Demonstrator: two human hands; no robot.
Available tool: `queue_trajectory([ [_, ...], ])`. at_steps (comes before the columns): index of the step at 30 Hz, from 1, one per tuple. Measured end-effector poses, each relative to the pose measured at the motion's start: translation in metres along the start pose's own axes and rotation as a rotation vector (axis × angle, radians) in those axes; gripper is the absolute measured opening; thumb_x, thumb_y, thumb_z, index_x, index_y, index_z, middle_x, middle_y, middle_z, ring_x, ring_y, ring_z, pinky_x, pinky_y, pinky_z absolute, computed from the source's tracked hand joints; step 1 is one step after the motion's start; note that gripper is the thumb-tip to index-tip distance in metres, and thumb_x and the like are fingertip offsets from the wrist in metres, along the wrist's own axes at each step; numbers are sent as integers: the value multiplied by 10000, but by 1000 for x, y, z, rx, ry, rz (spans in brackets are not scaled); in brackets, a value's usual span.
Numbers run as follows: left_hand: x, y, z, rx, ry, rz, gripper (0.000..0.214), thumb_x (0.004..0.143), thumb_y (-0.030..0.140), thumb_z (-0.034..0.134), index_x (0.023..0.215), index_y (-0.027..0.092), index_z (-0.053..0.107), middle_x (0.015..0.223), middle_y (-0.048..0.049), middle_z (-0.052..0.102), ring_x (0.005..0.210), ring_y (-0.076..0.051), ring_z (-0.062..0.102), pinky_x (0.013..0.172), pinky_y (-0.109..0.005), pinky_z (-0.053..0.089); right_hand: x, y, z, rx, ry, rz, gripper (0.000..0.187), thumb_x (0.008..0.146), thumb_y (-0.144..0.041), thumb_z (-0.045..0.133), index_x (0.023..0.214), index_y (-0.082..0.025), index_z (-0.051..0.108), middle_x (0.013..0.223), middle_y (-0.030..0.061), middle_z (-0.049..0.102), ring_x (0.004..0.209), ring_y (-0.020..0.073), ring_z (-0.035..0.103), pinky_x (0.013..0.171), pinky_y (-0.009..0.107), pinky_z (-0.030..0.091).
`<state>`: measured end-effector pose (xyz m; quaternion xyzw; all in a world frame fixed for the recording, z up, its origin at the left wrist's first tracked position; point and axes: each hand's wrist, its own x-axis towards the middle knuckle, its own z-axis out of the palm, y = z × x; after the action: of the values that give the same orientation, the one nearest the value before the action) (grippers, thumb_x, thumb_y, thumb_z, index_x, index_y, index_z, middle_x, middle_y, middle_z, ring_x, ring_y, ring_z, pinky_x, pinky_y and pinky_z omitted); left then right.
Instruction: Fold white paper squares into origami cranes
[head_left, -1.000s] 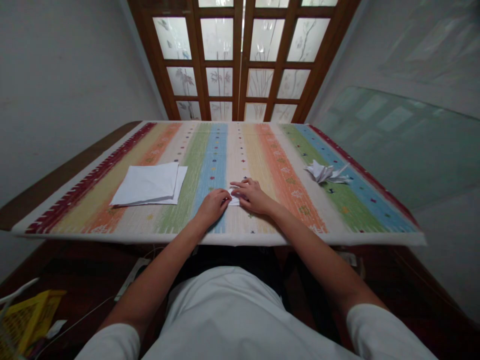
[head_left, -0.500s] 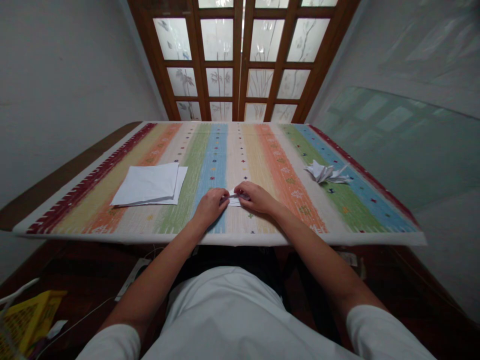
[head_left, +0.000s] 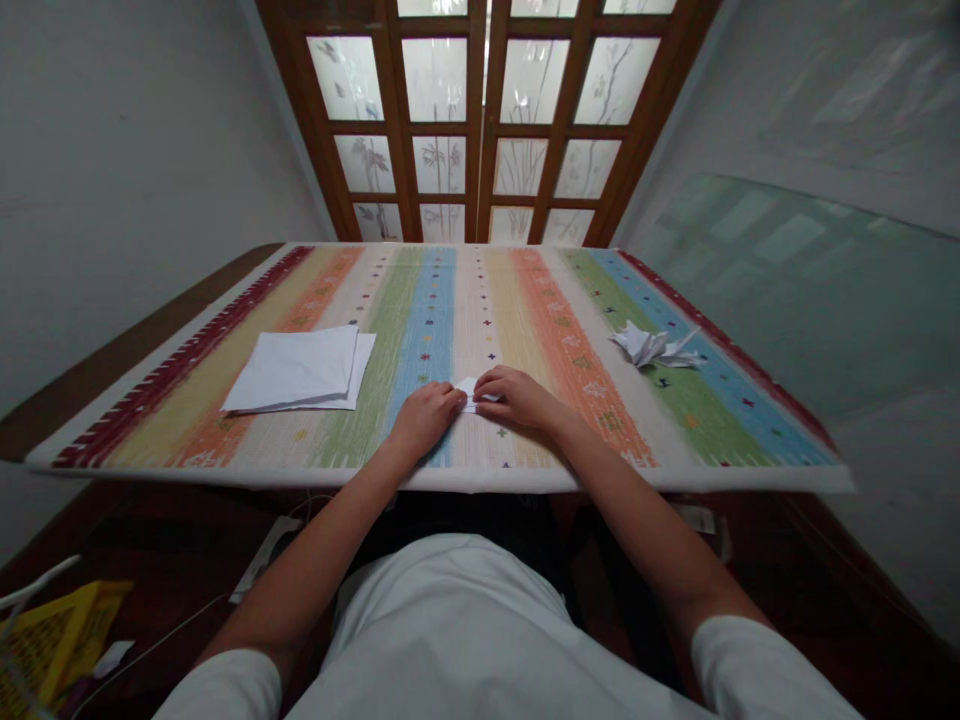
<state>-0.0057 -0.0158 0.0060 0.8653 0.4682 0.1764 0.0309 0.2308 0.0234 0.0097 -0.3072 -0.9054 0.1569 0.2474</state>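
Observation:
A small folded piece of white paper (head_left: 468, 387) lies on the striped tablecloth close to the near edge, between my two hands. My left hand (head_left: 429, 418) closes its fingers on the paper's left side. From the right, my right hand (head_left: 517, 397) pinches the other side with thumb and fingers. Both hands cover much of the paper, so its full shape is hidden. To the left lies a stack of white paper sheets (head_left: 296, 365). Over on the right rest folded white paper pieces (head_left: 654, 345) with pointed ends, like origami cranes.
The striped tablecloth (head_left: 420, 290) covers a wide table. Beyond it stand wooden doors (head_left: 484, 130) with glass panes. A glass sheet (head_left: 810, 280) leans by the right wall. A yellow plastic basket (head_left: 67, 640) sits low on the left, near a white cable (head_left: 161, 635).
The raised paper edge between my fingers now lies flatter. My left hand has shifted slightly right and down, and my right hand slightly right. The stack and folded pieces stay put.

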Motion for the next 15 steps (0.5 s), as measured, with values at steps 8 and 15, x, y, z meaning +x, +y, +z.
queue_trajectory([
  [8,0,0,3,17,23,73,190,1050,175,599,996,178,782,1032,-121,754,1011,-265,667,948,-404,548,1,-3,-1,-85,-17,56,111,978,-218,722,966,-228,832,987,89,824,976,256,714,918,379,544],
  [15,3,-4,4,-91,50,-6,191,1067,262,615,996,195,780,1024,-109,749,999,-252,683,929,-381,563,4,2,7,-98,41,96,199,1047,-242,634,1010,-202,826,1020,119,804,961,249,718,903,378,551],
])
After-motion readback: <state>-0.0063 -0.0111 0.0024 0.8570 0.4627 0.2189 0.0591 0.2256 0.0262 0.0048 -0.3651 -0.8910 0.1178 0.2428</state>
